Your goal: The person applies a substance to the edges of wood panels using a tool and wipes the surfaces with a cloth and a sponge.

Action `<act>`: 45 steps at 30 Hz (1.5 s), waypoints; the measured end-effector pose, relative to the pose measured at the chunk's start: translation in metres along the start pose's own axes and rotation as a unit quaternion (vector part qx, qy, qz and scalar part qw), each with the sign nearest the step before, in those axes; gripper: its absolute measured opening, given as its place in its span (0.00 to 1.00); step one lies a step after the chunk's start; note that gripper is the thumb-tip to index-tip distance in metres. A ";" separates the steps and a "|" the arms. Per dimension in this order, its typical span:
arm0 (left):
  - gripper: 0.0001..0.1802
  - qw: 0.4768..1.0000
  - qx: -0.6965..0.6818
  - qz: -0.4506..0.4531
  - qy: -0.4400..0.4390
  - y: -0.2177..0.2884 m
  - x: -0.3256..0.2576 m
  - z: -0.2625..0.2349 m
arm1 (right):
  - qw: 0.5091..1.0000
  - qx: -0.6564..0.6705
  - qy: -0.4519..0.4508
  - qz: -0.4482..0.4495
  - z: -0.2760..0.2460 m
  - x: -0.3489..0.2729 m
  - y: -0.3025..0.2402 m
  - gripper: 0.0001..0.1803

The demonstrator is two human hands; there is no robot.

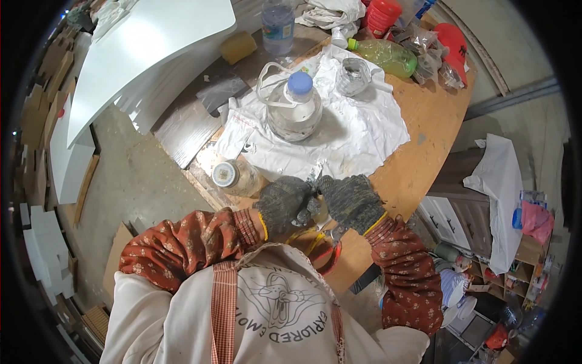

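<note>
My left hand [285, 208] and my right hand [353, 203], both in grey knit gloves, meet at the near edge of the wooden table. Their fingers are closed, and a small pale, shiny bit pokes up between them; I cannot make out what it is. Beside my left hand stands a jar [247, 181] with a white lid. Beyond the hands, a crumpled white sheet [370, 142] bears a smeared clear plastic jug [291, 121] with a blue cap and a handle. A cut-down clear container [353, 77] sits further back on the sheet.
A red and yellow loop [327, 259] shows below my hands. At the back are a water bottle [277, 29], a yellow sponge-like block [238, 48], a green bottle [388, 57] and a red cap [450, 48]. White panels [145, 54] rise at left; a dark cabinet [464, 212] stands right.
</note>
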State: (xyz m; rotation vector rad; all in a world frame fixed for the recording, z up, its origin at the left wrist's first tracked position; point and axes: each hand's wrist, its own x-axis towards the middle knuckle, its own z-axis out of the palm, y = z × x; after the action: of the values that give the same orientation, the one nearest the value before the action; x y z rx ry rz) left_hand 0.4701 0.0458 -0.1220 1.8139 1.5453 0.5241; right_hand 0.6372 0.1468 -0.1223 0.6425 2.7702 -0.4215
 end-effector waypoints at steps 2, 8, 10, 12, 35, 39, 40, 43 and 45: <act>0.15 1.000 0.006 0.022 0.019 -0.002 -0.005 0.003 | 0.999 0.019 -0.045 0.002 -0.001 0.006 -0.001 0.17; 0.19 0.999 0.001 0.007 0.047 0.012 0.000 -0.003 | 0.988 0.077 -0.122 0.056 -0.026 0.022 0.003 0.15; 0.19 0.996 0.011 0.033 0.077 0.012 0.000 -0.004 | 0.992 0.061 -0.098 0.058 -0.015 0.021 0.006 0.16; 0.19 0.996 -0.067 -0.050 -0.010 0.011 -0.002 -0.007 | 0.995 0.041 -0.073 0.050 -0.014 0.018 0.005 0.17; 0.21 0.990 -0.088 -0.105 -0.035 0.010 -0.009 0.004 | 0.995 0.020 -0.092 0.039 -0.012 0.003 -0.014 0.15; 0.19 0.987 -0.007 -0.010 0.161 -0.005 -0.013 0.045 | 0.983 -0.001 -0.164 0.087 -0.024 0.013 -0.020 0.16; 0.18 0.991 -0.031 -0.039 0.122 -0.007 -0.014 0.048 | 0.982 0.013 -0.169 0.088 -0.023 0.014 -0.019 0.16; 0.16 0.994 -0.028 -0.029 0.098 0.000 -0.013 0.033 | 0.978 0.026 -0.175 0.112 -0.025 0.017 -0.023 0.15; 0.15 0.993 0.002 0.007 0.117 0.001 -0.010 0.032 | 0.975 0.022 -0.176 0.130 -0.027 0.021 -0.022 0.15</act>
State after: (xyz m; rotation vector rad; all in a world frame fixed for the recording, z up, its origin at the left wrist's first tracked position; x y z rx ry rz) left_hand 0.4906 0.0281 -0.1418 1.8189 1.6897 0.7638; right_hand 0.6039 0.1445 -0.0995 0.8395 2.3122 -0.4874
